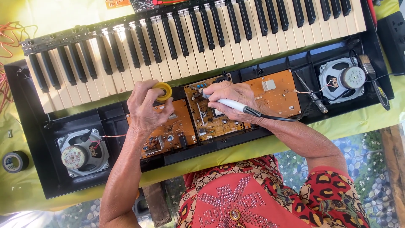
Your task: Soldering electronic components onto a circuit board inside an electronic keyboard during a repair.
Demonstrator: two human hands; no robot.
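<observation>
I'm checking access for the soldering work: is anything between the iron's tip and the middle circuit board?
Nothing visible. The right hand holds the soldering iron with its tip down at the middle circuit board. The left hand holds a yellow solder spool off to the side, over the left board.

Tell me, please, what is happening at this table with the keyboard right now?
A person is working on an opened electronic keyboard with its circuit boards and speakers exposed. The right hand holds a white soldering iron with its tip at the middle circuit board. The left hand holds a yellow spool over the left circuit board. A speaker sits at each end, and a roll of black tape lies on the green cloth.
</observation>
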